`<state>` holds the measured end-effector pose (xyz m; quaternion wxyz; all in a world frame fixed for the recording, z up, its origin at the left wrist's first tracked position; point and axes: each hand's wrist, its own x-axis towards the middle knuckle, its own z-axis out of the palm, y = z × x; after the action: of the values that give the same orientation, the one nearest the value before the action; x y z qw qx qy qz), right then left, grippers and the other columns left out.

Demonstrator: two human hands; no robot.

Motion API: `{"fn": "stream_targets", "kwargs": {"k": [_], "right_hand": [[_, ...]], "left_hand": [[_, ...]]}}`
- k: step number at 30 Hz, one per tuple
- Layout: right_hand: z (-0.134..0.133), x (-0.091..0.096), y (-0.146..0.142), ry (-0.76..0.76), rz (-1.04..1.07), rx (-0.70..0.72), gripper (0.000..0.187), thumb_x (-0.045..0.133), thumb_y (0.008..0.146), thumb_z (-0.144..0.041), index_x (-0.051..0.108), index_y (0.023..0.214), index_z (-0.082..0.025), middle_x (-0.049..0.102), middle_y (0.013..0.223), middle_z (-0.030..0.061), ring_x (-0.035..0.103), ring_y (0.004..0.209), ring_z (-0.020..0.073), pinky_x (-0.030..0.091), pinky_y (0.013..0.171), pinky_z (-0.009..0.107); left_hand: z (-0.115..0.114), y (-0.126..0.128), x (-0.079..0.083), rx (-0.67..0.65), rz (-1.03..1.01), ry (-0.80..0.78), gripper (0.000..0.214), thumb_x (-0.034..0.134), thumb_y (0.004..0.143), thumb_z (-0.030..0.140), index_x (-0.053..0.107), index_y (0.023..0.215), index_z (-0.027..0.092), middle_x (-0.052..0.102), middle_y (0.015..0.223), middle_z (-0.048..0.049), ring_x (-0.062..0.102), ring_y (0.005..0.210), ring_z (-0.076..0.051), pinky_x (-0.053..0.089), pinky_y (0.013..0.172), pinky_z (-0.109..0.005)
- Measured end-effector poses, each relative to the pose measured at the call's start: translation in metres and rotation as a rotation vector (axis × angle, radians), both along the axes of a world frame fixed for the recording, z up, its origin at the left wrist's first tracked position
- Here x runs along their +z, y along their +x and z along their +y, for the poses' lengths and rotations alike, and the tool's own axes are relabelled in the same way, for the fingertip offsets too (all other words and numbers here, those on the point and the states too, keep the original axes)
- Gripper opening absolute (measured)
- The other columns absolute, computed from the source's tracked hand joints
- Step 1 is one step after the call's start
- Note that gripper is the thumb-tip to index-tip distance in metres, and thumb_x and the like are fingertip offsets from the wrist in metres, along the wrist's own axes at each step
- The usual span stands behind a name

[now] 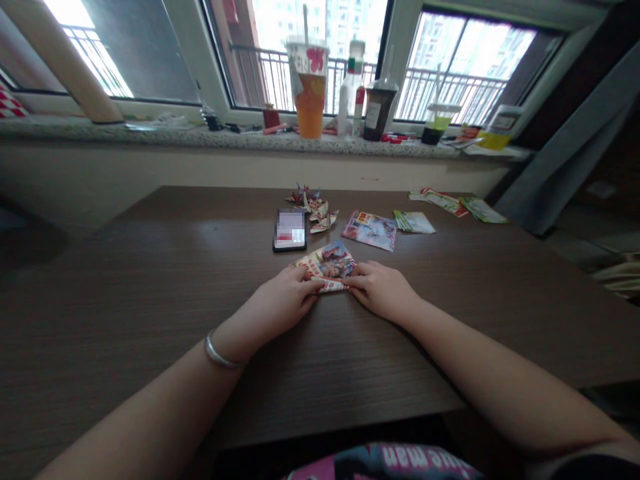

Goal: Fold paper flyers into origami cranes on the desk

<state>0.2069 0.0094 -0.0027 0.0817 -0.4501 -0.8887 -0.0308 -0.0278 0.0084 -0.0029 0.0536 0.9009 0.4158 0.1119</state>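
Note:
A colourful printed sheet of paper (330, 259) lies on the brown table, its near edge folded over into a white and red strip. My left hand (285, 297), with a silver bangle at the wrist, grips the left end of that fold with its fingers closed. At the right end, my right hand (384, 288) pinches the same fold between thumb and fingers. The fingers partly cover both ends of the strip. Just beyond the sheet are a phone (290, 230) with a blurred screen and several folded paper shapes (323, 215).
Right of the phone lie a pink printed sheet (370, 230) and a stack of green and white papers (414, 222). More printed strips (445, 202) lie near the far right edge. On the windowsill stand an orange drink cup (310, 100), bottles (351, 93) and a dark cup (379, 112).

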Motion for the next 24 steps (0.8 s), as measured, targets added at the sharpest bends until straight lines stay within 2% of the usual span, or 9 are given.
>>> {"fn": "stream_targets", "kwargs": {"k": [9,14,18,24], "right_hand": [[0.001,-0.0033,-0.0004,0.028,-0.004,0.005,0.031,0.043,0.096,-0.035,0.068,0.116,-0.035,0.066,0.104,0.0064,0.057,0.093,0.0225,0.044,0.072,0.032],[0.0029,-0.002,0.0009,0.01,0.014,-0.005,0.029,0.045,0.096,-0.036,0.071,0.106,-0.028,0.067,0.102,0.006,0.058,0.093,0.0217,0.044,0.073,0.031],[0.0042,-0.0024,0.0027,-0.016,0.042,-0.015,0.022,0.05,0.094,-0.034,0.07,0.1,-0.026,0.069,0.099,0.0045,0.06,0.092,0.0201,0.043,0.074,0.029],[0.0071,-0.008,0.0018,0.026,0.087,0.024,0.023,0.05,0.094,-0.034,0.071,0.099,-0.025,0.068,0.099,0.005,0.059,0.092,0.019,0.042,0.075,0.029]], "left_hand": [[-0.0051,0.0035,-0.0007,0.031,0.061,0.064,0.032,0.05,0.09,0.026,0.062,0.119,0.025,0.057,0.118,-0.0091,0.049,0.114,-0.028,0.042,0.101,-0.044],[-0.005,0.0051,-0.0025,0.01,0.061,0.067,0.032,0.048,0.091,0.025,0.061,0.12,0.023,0.058,0.121,-0.0093,0.048,0.115,-0.028,0.041,0.103,-0.044],[-0.0059,0.0061,-0.0026,0.043,0.075,0.072,0.03,0.048,0.091,0.026,0.062,0.117,0.021,0.06,0.119,-0.0103,0.049,0.115,-0.029,0.039,0.104,-0.045],[-0.0096,0.0092,0.0047,0.082,0.143,0.072,0.026,0.05,0.09,0.03,0.063,0.108,0.017,0.062,0.112,-0.0116,0.051,0.108,-0.03,0.044,0.097,-0.045]]}}
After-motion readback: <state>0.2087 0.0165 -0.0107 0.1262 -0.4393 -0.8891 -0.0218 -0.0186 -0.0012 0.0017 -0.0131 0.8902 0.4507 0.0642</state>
